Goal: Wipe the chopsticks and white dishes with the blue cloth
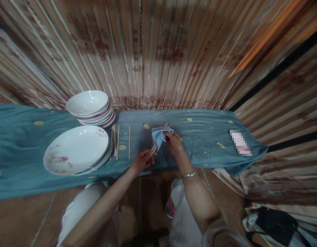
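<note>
My left hand (143,161) is closed around the near ends of a pair of wooden chopsticks (154,148), held at a slant above the cloth-covered table. My right hand (173,142) pinches a light blue cloth (160,136) wrapped about the upper part of those chopsticks. One far tip pokes out beyond the cloth; the middle is hidden by it. Left of my hands, several loose chopsticks (118,142) lie on the tablecloth, with a single chopstick (129,142) a little apart from them.
A stack of floral plates (80,147) stands on the left of the teal tablecloth (199,137), with a stack of white bowls (90,103) behind it. A blurred-out flat object (240,143) lies at the right end. Curtains (138,55) hang behind the table.
</note>
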`<action>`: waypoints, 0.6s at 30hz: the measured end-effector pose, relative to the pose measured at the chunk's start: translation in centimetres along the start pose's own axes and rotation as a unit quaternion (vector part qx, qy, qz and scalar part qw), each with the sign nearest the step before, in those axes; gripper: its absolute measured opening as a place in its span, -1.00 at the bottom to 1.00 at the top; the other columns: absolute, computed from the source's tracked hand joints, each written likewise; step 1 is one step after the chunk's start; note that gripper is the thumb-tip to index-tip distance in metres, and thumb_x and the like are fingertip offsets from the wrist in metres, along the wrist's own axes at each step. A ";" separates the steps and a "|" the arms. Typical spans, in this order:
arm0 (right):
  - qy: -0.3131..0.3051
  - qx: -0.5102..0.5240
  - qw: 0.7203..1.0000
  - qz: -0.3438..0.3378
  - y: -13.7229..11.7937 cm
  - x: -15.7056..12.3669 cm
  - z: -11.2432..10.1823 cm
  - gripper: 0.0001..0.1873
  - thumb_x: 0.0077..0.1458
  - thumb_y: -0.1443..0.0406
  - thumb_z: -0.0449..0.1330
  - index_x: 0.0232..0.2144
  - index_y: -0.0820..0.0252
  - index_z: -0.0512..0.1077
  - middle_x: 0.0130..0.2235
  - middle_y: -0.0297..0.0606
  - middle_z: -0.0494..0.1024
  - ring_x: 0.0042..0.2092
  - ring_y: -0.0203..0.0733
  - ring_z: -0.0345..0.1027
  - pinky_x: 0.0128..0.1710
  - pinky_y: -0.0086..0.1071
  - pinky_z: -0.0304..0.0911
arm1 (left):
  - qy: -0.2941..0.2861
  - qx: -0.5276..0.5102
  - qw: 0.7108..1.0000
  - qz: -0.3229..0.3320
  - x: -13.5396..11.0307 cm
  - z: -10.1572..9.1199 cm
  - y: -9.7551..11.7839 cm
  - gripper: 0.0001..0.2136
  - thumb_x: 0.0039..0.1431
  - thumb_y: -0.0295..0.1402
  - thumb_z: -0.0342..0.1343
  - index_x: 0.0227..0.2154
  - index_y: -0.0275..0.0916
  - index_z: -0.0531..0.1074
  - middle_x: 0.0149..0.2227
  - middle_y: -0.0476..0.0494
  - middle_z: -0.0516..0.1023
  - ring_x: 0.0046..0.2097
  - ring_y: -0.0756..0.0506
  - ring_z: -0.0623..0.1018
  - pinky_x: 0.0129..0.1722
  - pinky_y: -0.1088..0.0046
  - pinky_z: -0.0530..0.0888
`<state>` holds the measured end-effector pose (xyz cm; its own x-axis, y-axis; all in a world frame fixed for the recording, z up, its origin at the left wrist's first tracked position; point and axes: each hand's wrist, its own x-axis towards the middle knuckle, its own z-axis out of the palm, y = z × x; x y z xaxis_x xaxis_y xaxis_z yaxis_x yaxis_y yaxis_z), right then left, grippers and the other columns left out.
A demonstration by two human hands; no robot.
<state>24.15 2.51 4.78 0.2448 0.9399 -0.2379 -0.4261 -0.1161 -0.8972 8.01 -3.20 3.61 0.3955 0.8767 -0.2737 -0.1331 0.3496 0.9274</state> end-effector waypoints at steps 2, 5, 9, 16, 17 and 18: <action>0.003 0.002 1.000 0.004 -0.2 0.0 -0.1 -0.76 -0.43 0.22 0.35 -0.68 0.13 0.34 -0.71 -0.51 0.32 -0.62 -0.39 0.12 -0.60 -0.44 0.04 | 0.003 -0.005 1.000 -0.004 0.0 0.1 -0.1 -0.55 -0.13 0.04 0.20 -0.38 -0.31 0.45 -0.68 0.06 0.37 -0.73 0.16 0.12 -0.70 0.56 -0.06; 0.005 0.015 1.000 0.001 -0.4 0.1 0.0 -0.76 -0.43 0.24 0.35 -0.67 0.14 0.36 -0.71 -0.52 0.33 -0.62 -0.41 0.11 -0.61 -0.46 0.03 | 0.021 -0.013 1.000 0.005 0.0 0.3 -0.2 -0.54 -0.13 0.01 0.21 -0.33 -0.32 0.45 -0.65 0.04 0.41 -0.73 0.16 0.13 -0.69 0.56 -0.06; 0.011 0.030 0.999 -0.011 -0.4 0.2 0.0 -0.75 -0.43 0.25 0.37 -0.66 0.16 0.36 -0.71 -0.54 0.33 -0.64 -0.45 0.11 -0.64 -0.50 0.03 | 0.042 -0.020 0.999 0.019 0.1 0.1 -0.4 -0.55 -0.12 -0.01 0.21 -0.31 -0.33 0.46 -0.59 -0.01 0.48 -0.72 0.16 0.13 -0.69 0.55 -0.04; 0.021 0.019 1.000 -0.008 -0.4 0.7 -0.5 -0.73 -0.35 0.25 0.39 -0.65 0.16 0.34 -0.71 -0.53 0.34 -0.65 -0.44 0.15 -0.66 -0.52 0.07 | 0.048 -0.028 0.998 0.012 0.0 -0.2 -0.6 -0.56 -0.10 -0.05 0.22 -0.28 -0.34 0.51 -0.55 -0.04 0.49 -0.70 0.16 0.14 -0.67 0.54 -0.03; 0.021 0.015 1.000 -0.010 -0.4 0.7 -0.5 -0.73 -0.34 0.25 0.39 -0.65 0.16 0.34 -0.71 -0.53 0.34 -0.65 -0.44 0.16 -0.66 -0.51 0.08 | 0.048 -0.030 0.998 0.011 0.0 -0.2 -0.6 -0.57 -0.09 -0.06 0.22 -0.28 -0.35 0.51 -0.55 -0.04 0.48 -0.69 0.16 0.14 -0.67 0.54 -0.03; 0.019 0.009 1.000 -0.013 -0.4 0.7 -0.6 -0.73 -0.33 0.25 0.39 -0.65 0.16 0.34 -0.71 -0.53 0.34 -0.65 -0.43 0.16 -0.66 -0.51 0.09 | 0.048 -0.032 0.998 0.010 0.0 -0.2 -0.6 -0.57 -0.09 -0.06 0.22 -0.29 -0.35 0.52 -0.56 -0.03 0.47 -0.69 0.16 0.14 -0.67 0.54 -0.02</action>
<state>25.02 3.04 4.75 0.2881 0.9299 -0.2287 -0.4351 -0.0856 -0.8963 7.89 -3.34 2.99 0.3029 0.9107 -0.2809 -0.1988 0.3486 0.9159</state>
